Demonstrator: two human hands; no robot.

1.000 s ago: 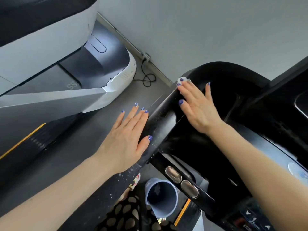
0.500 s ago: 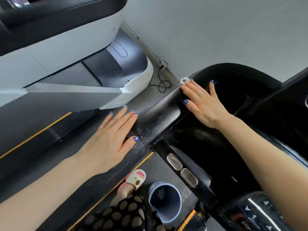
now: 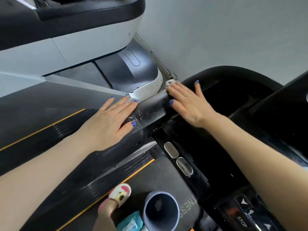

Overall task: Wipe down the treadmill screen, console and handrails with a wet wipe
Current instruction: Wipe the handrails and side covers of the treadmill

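The left hand (image 3: 108, 121) moved along the black handrail (image 3: 150, 112) toward the right hand (image 3: 188, 101), so the gap between the two narrowed. The right hand, flat on the wet wipe (image 3: 170, 82), shifted only slightly along the rail's curve. The camera tilted down: a slippered foot (image 3: 120, 194), a grey cup (image 3: 160, 212) and a teal packet (image 3: 131, 222) came further into view.
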